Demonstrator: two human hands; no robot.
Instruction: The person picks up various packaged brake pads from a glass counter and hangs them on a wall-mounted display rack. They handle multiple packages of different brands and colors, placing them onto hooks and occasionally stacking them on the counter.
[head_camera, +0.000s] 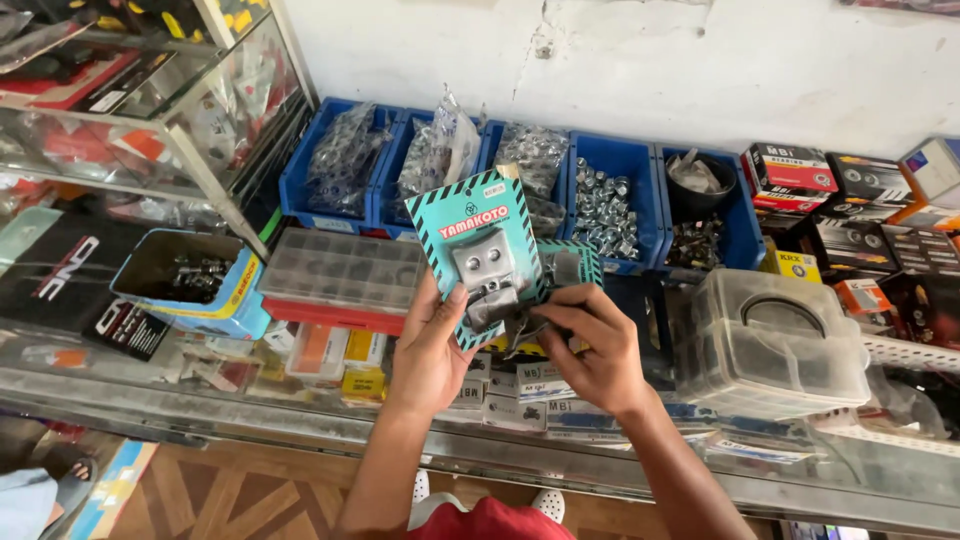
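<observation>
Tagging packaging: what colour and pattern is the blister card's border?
Teal with black diagonal stripes on the blister card; clearest in the head view.

The blister card (480, 250) sits between both hands, left hand (428, 350) left, right hand (590, 350) right. Bins (620, 160) lie far behind. A lidded tub (770, 345) stands right.

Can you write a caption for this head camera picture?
Both hands, left hand and right hand, hold a teal blister card over blue parts bins.

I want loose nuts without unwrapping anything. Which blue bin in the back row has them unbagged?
The fourth blue bin from the left, just behind the teal card: bare silver nuts heaped inside. The three bins left of it hold clear plastic bags.
</observation>
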